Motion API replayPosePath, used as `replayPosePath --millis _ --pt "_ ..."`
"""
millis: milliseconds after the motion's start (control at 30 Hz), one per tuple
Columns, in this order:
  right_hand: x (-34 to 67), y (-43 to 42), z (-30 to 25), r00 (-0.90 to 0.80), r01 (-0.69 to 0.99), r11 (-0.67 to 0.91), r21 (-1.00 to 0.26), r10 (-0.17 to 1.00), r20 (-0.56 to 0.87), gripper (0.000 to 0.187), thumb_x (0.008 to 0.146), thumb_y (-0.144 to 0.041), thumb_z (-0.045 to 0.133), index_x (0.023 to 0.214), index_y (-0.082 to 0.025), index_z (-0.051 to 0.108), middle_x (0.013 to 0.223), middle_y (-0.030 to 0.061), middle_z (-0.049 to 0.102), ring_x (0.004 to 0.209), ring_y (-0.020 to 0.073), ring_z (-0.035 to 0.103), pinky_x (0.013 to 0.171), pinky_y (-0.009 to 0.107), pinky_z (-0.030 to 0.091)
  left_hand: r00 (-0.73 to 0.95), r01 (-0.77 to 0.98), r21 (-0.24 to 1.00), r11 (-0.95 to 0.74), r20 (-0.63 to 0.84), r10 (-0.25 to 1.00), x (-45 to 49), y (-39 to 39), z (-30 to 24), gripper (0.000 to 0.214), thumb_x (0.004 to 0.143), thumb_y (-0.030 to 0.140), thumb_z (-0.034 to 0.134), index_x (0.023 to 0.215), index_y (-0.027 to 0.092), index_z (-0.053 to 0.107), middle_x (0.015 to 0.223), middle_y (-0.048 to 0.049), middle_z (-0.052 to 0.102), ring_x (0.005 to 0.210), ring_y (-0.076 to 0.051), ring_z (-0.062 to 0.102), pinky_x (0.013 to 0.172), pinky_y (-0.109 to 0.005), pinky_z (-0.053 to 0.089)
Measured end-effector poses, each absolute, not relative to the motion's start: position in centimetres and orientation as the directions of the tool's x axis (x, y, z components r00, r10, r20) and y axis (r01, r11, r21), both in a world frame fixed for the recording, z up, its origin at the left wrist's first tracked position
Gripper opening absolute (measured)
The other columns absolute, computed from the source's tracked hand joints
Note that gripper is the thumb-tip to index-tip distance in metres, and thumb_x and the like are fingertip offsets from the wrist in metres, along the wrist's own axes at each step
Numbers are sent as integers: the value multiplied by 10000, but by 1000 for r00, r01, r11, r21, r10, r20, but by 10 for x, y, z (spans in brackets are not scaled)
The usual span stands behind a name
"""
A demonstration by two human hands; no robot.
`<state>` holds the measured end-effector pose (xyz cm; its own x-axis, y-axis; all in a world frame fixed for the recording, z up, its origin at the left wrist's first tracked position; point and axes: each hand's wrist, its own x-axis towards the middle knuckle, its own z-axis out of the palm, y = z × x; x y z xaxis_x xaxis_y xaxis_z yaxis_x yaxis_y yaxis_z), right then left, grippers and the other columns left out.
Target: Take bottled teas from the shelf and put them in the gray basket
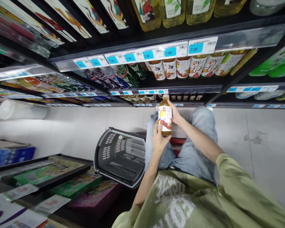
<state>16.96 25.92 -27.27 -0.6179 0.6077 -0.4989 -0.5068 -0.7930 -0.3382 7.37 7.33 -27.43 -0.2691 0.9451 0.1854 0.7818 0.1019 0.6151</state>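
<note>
Head view: both hands hold a tea bottle (165, 116) upright over the person's knees — left hand (159, 139) with fingers wrapped low, right hand (175, 114) closed round the upper side. Full and smooth-walled, it likely handles heavy and slippery. Shelf edges (166, 90) crowd ahead; the open basket (120, 156) lies just left.

Single head-worn view, wide-angle, pitched steeply down along the wearer's own torso and knees. It faces a store shelf (171, 88) that runs across the top of frame, floor (251, 139) below. Close range: both hands sit mid-frame within arm's reach. A basket (120, 156) lies low and left. Edges bend strongly.
</note>
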Motion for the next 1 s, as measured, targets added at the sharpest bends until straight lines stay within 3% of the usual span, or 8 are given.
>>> replayPosePath --millis 167,233,333,467,533,667,867,1000 --pt "165 248 -272 -622 -579 -724 -374 689 -371 664 1015 -811 611 1145 -178 765 1029 107 862 880 267 819 810 393 691 -361 465 866 183 -4 933 57 70 -267 1086 720 493 964 1660 211 500 1233 -148 818 889 -303 828 803 -480 723" --pt "161 242 -275 -604 -606 -705 -369 709 -363 618 1035 -761 630 1167 -173 766 1096 104 866 954 261 823 889 388 688 -397 338 918 207 -60 916 49 69 -267 1109 690 536 961 1643 205 500 1179 -126 826 866 -286 831 784 -454 725" --pt "152 234 -281 -569 -626 -705 -334 706 -422 513 1023 -670 715 1145 -175 773 1090 79 869 982 252 822 943 372 681 -480 189 969 158 -49 876 39 69 -267 1070 650 610 943 1542 171 548 1270 -174 796 1028 -321 834 859 -446 717" --pt "141 223 -289 -543 -664 -693 -281 705 -456 434 1000 -648 737 1090 -224 763 1014 42 861 938 265 809 926 411 691 -423 4 971 241 -216 880 25 70 -263 1051 712 727 863 1508 143 502 1025 -118 799 565 -205 719 511 -355 614" --pt "137 220 -290 -554 -663 -703 -258 692 -463 468 988 -692 717 1063 -232 758 959 48 847 940 293 809 916 449 695 -376 -15 955 296 -280 883 20 70 -261 1062 729 743 851 1513 135 474 867 -43 763 426 -147 597 413 -301 512" --pt "134 218 -290 -567 -642 -726 -246 666 -486 515 974 -732 706 1028 -223 754 913 70 835 913 313 812 904 470 694 -379 5 947 322 -296 877 17 70 -259 1050 722 747 844 1484 129 471 728 24 693 399 -129 553 395 -256 450" --pt "140 219 -287 -567 -584 -735 -345 673 -475 558 900 -764 768 1051 -227 750 1012 101 856 971 325 820 950 477 684 -336 24 943 333 -306 891 16 72 -257 1102 712 806 812 1519 142 464 810 -3 719 423 -111 540 415 -265 466" --pt "149 219 -281 -531 -539 -702 -466 712 -459 553 796 -743 844 1008 -239 761 925 97 852 982 366 827 935 516 691 -191 91 932 350 -329 925 7 65 -245 1203 737 825 836 1634 129 438 869 -39 741 445 -109 510 434 -275 462"
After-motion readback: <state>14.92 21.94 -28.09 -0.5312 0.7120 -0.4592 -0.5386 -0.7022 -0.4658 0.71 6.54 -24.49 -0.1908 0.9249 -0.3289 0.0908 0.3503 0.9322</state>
